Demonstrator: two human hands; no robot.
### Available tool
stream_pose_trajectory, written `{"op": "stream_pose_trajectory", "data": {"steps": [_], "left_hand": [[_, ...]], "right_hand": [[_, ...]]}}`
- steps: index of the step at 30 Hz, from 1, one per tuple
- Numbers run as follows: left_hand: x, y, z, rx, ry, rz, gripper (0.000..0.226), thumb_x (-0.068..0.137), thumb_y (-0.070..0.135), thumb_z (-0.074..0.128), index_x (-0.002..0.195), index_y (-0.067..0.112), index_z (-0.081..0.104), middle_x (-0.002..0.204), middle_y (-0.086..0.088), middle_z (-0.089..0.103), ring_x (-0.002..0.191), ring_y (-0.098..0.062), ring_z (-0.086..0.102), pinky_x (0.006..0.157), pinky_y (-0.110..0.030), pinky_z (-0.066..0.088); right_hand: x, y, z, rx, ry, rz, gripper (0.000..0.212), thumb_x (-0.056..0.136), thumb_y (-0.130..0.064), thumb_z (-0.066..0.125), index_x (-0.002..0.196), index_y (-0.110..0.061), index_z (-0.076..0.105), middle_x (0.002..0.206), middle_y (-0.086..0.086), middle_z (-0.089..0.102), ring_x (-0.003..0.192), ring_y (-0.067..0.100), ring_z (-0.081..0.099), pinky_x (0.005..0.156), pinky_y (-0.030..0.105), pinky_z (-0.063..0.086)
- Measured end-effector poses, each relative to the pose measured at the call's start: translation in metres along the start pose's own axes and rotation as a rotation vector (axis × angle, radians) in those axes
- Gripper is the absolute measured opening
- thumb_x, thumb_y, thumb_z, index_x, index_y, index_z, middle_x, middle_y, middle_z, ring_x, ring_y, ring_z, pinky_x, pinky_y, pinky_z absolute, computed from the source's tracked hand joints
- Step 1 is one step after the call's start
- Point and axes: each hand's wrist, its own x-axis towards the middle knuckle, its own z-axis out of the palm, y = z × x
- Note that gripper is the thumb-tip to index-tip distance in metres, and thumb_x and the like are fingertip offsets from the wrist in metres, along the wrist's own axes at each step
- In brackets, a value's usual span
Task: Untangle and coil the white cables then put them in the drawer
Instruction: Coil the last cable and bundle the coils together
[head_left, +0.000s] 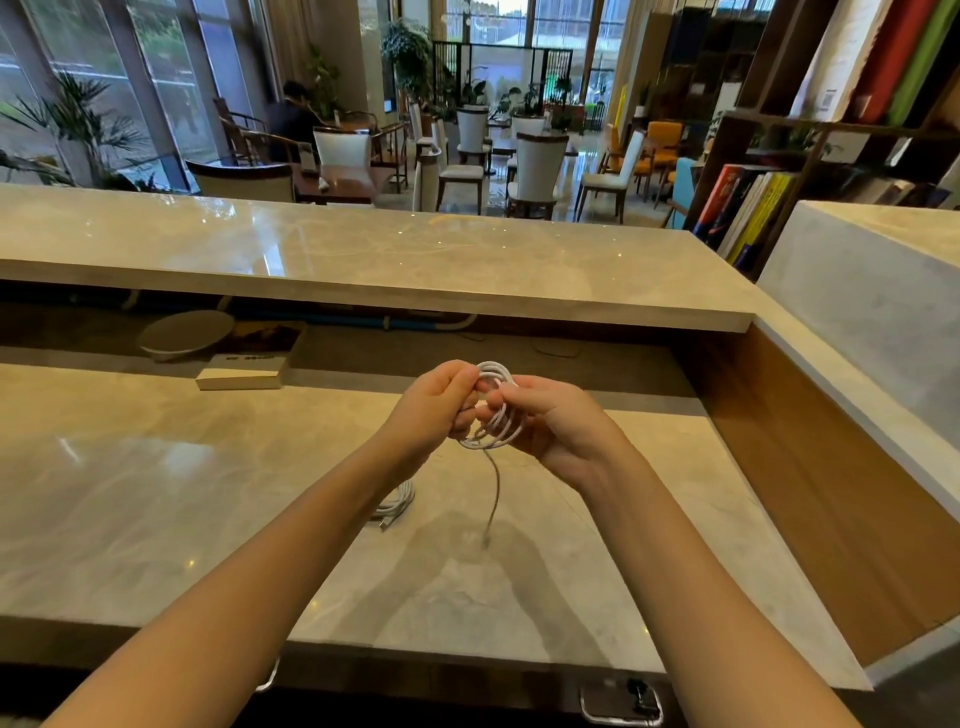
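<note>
Above the marble counter (156, 467), the left hand (434, 405) and right hand (550, 421) were both closed on a white cable coil (493, 410), its tail (493, 493) dangling. A second coiled cable (397, 501) lay below. Feeding the tail in slowly would likely keep the loops even.

glossy marble counter (156, 493), wood side panel (831, 493)

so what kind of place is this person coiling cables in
Probably a lounge or cafe reception counter: a two-level polished beige marble counter, white-backed wooden dining chairs at tables beyond, and a dark wooden bookshelf with colourful books.
</note>
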Motion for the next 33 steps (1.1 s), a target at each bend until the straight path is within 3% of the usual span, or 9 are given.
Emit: {"op": "stream_pose_trajectory", "data": {"steps": [4,8,13,15,18,23,26,30,33], "left_hand": [[0.0,-0.002,0.0,-0.157,-0.018,-0.023,0.029,0.102,0.021,0.034,0.086,0.01,0.055,0.059,0.004,0.043,0.049,-0.007,0.037,0.047,-0.018,0.033],[-0.002,-0.005,0.006,-0.177,0.101,-0.003,0.029,0.101,0.022,0.034,0.083,0.014,0.055,0.059,0.003,0.043,0.05,-0.008,0.038,0.051,-0.02,0.035],[0.0,-0.006,0.008,-0.105,0.164,0.054,0.028,0.101,0.023,0.034,0.084,0.015,0.055,0.061,0.0,0.042,0.051,-0.009,0.038,0.05,-0.021,0.035],[0.001,-0.008,0.005,-0.104,0.183,0.057,0.028,0.101,0.022,0.033,0.085,0.014,0.055,0.06,0.0,0.042,0.051,-0.009,0.037,0.05,-0.022,0.035],[0.002,-0.011,0.001,-0.099,0.178,0.072,0.028,0.101,0.022,0.033,0.084,0.014,0.054,0.06,0.001,0.042,0.05,-0.008,0.038,0.05,-0.022,0.035],[0.0,-0.013,-0.002,-0.237,0.054,0.015,0.031,0.102,0.024,0.033,0.084,0.012,0.056,0.058,0.002,0.043,0.049,-0.007,0.038,0.05,-0.02,0.036],[0.001,-0.012,-0.004,-0.343,-0.002,-0.016,0.032,0.102,0.023,0.033,0.081,0.011,0.055,0.055,0.005,0.043,0.048,-0.007,0.036,0.049,-0.019,0.034],[0.0,-0.015,-0.001,-0.351,0.098,-0.057,0.032,0.102,0.022,0.033,0.081,0.011,0.055,0.055,0.004,0.041,0.048,-0.008,0.035,0.047,-0.019,0.032],[0.0,-0.016,0.001,-0.341,0.172,-0.098,0.033,0.102,0.021,0.033,0.077,0.013,0.054,0.057,0.0,0.038,0.049,-0.01,0.033,0.049,-0.023,0.029]], "right_hand": [[0.003,0.007,-0.002,0.218,-0.033,0.015,0.014,0.092,-0.007,0.052,0.098,0.0,0.063,0.068,0.006,0.062,0.058,0.012,0.062,0.063,0.025,0.056],[0.009,0.015,0.001,-0.243,0.04,-0.088,0.016,0.086,-0.01,0.063,0.101,-0.007,0.061,0.078,0.005,0.063,0.073,0.015,0.064,0.077,0.028,0.054],[0.01,0.019,0.003,-0.512,0.155,-0.207,0.006,0.085,-0.013,0.064,0.082,-0.014,0.059,0.077,0.004,0.057,0.071,0.014,0.054,0.065,0.024,0.048],[0.01,0.024,0.002,-0.435,0.163,-0.216,0.006,0.085,-0.016,0.065,0.086,-0.011,0.063,0.081,0.008,0.06,0.077,0.019,0.057,0.075,0.034,0.053],[0.011,0.028,0.004,-0.267,0.116,-0.193,0.006,0.087,-0.013,0.063,0.09,-0.01,0.066,0.08,0.006,0.067,0.08,0.017,0.062,0.083,0.032,0.052],[0.008,0.027,-0.001,0.082,-0.211,0.006,0.015,0.089,-0.012,0.057,0.08,-0.012,0.069,0.072,0.003,0.068,0.079,0.014,0.066,0.093,0.039,0.049],[0.011,0.027,-0.007,0.24,-0.272,0.048,0.017,0.087,-0.012,0.056,0.072,-0.01,0.063,0.064,0.004,0.064,0.076,0.017,0.064,0.099,0.047,0.044],[0.022,0.04,0.0,-0.381,0.012,-0.164,0.011,0.086,-0.017,0.061,0.078,-0.011,0.057,0.077,0.005,0.06,0.078,0.019,0.059,0.081,0.034,0.051],[0.03,0.054,0.003,-0.696,0.291,-0.332,0.008,0.085,-0.017,0.062,0.088,-0.013,0.056,0.085,0.008,0.061,0.075,0.024,0.06,0.071,0.038,0.055]]}}
